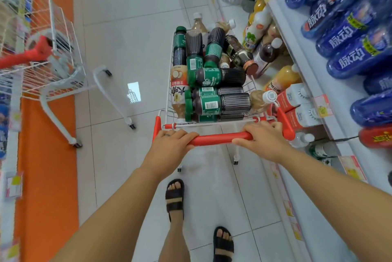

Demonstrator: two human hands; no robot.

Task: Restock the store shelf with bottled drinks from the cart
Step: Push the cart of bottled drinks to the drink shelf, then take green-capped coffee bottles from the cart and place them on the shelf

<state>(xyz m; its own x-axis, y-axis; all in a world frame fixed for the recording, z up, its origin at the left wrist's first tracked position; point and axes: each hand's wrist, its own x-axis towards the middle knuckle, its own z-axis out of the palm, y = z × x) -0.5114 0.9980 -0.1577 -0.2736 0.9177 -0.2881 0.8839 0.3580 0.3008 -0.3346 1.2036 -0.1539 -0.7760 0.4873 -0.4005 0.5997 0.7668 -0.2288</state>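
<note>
Two sandalled feet [176,198] stand on the pale tiles nearest the camera. Ahead of them, two bare hands clench one red handle [218,138]: the left hand [171,142] wraps its left end, and the right hand [263,136] wraps its right end, fingers curled over the top.

Just beyond the fingers [269,127], inside the white wire cart [168,83], the bottled drinks [220,104] lie heaped on their sides and crosswise. Perhaps seven are dark with ribbed shoulders, green labels and green caps, though the pile hides some. Three beige ones have white caps, one [261,100] lying closest to the right fingers. One orange-labelled bottle [179,89] lies along the cart's left wall, ahead of the left fingers.

To the right of the right fingers runs the store shelf [311,70], lined above with blue bottles [350,53]. Far off to the left stands a second wire cart [53,49].
</note>
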